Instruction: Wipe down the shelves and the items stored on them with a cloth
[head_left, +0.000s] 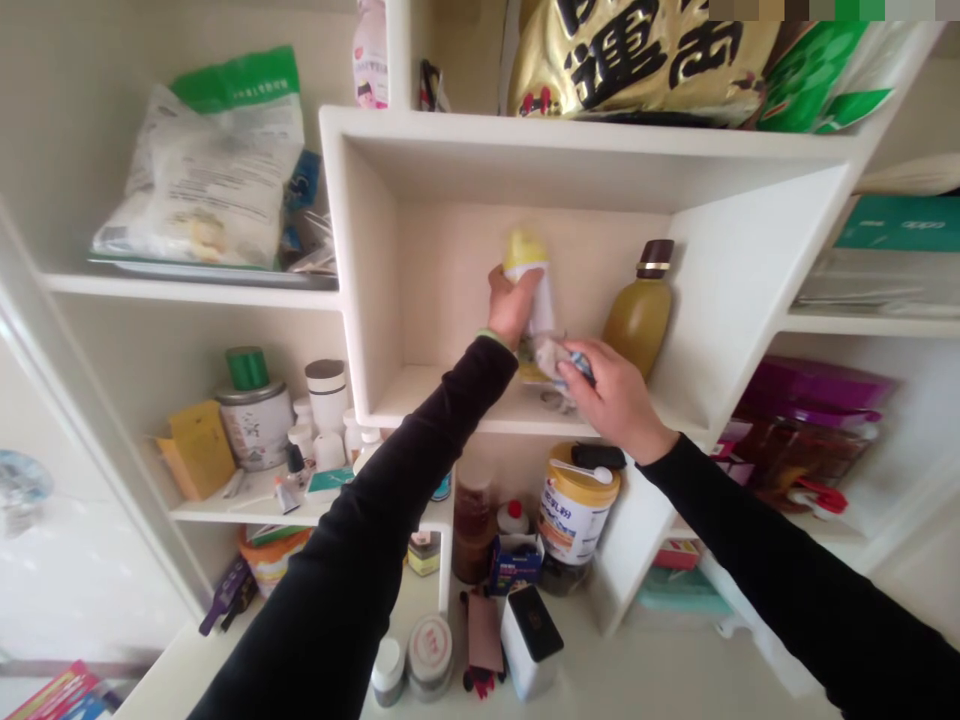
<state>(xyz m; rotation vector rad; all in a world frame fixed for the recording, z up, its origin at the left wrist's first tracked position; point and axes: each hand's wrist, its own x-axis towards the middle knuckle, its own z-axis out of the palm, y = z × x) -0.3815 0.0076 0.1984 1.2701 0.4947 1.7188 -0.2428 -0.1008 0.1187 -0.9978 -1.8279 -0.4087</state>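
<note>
In the middle compartment of the white shelf, my left hand [511, 305] is wrapped round a white bottle with a yellow cap [541, 305], which leans slightly and is blurred at the top. My right hand [611, 392] pinches a crumpled cloth [559, 362], white with some blue, against the bottle's lower end. The bottle's base is partly hidden by the cloth and fingers. An olive-gold bottle with a dark brown cap [641, 310] stands just behind my right hand, its lower part covered by that hand.
Above sits a gold ornament with black characters [637, 60]. A bag with a green top [217, 160] lies on the upper left shelf. Below stand a milk powder can [576, 515], a white box with a dark top [531, 640] and several jars. The compartment's front edge [480, 418] runs beneath my hands.
</note>
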